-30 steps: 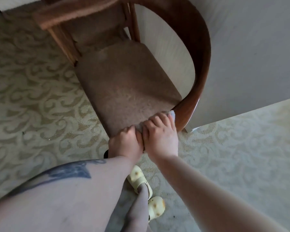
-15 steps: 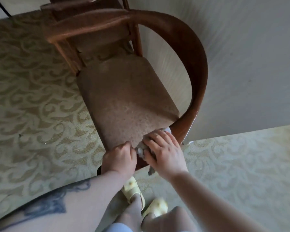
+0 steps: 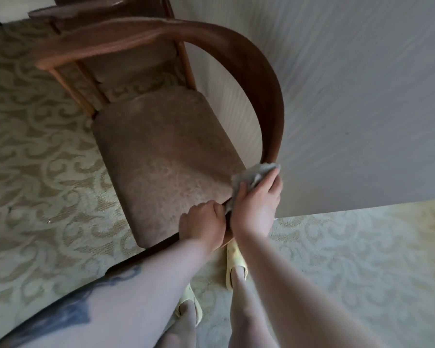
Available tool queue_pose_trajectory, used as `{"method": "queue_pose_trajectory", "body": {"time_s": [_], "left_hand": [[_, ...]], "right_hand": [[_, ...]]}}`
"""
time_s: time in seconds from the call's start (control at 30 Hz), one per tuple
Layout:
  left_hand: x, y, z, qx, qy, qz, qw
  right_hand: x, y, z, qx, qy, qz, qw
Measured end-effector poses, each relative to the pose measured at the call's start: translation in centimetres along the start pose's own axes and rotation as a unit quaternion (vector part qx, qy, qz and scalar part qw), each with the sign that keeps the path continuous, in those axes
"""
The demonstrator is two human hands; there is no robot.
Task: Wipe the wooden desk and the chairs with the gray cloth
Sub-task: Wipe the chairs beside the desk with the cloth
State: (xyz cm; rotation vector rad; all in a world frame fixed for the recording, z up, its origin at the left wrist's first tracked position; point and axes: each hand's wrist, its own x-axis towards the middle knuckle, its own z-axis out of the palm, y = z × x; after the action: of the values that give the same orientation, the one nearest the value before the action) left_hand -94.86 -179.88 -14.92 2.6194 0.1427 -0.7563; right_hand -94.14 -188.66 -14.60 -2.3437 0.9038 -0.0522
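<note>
A wooden chair with a curved brown armrest and a worn brown padded seat stands in front of me. My right hand presses the gray cloth against the lower end of the curved armrest, fingers spread over the cloth. Beside it, my left hand grips the front right corner of the seat with curled fingers. Most of the cloth is hidden under my right hand.
A pale wall or cabinet side runs close along the chair's right. Patterned beige carpet covers the floor. My feet in yellow slippers stand just below the chair's front edge. A second wooden chair back shows at the top.
My right hand has slid the cloth from the seat's front corner up onto the lower end of the armrest. My left hand keeps hold of the seat's front edge.
</note>
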Motion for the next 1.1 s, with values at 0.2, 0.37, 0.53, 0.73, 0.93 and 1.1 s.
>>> {"method": "queue_pose_trajectory", "body": {"time_s": [0.2, 0.37, 0.53, 0.73, 0.93, 1.1], "left_hand": [[1.7, 4.7, -0.3, -0.057, 0.004, -0.001, 0.998], [1.6, 5.1, 0.4, -0.047, 0.046, -0.01, 0.998], [2.1, 5.2, 0.5, -0.061, 0.066, -0.036, 0.995], [2.3, 5.0, 0.6, -0.033, 0.057, -0.038, 0.997], [2.2, 5.0, 0.5, 0.006, 0.052, -0.035, 0.998], [2.1, 5.0, 0.3, 0.03, 0.044, -0.027, 0.998]], "right_hand": [[3.5, -0.7, -1.3, -0.021, -0.031, 0.011, 0.999], [6.4, -0.1, -2.0, -0.071, -0.086, 0.02, 0.994], [10.3, -1.5, -2.0, -0.119, -0.065, 0.003, 0.991], [14.9, -3.3, -2.7, -0.138, -0.065, -0.043, 0.987], [21.8, -8.3, -3.2, -0.228, -0.084, -0.138, 0.96], [24.6, -10.9, -2.5, -0.272, -0.076, -0.201, 0.938]]}}
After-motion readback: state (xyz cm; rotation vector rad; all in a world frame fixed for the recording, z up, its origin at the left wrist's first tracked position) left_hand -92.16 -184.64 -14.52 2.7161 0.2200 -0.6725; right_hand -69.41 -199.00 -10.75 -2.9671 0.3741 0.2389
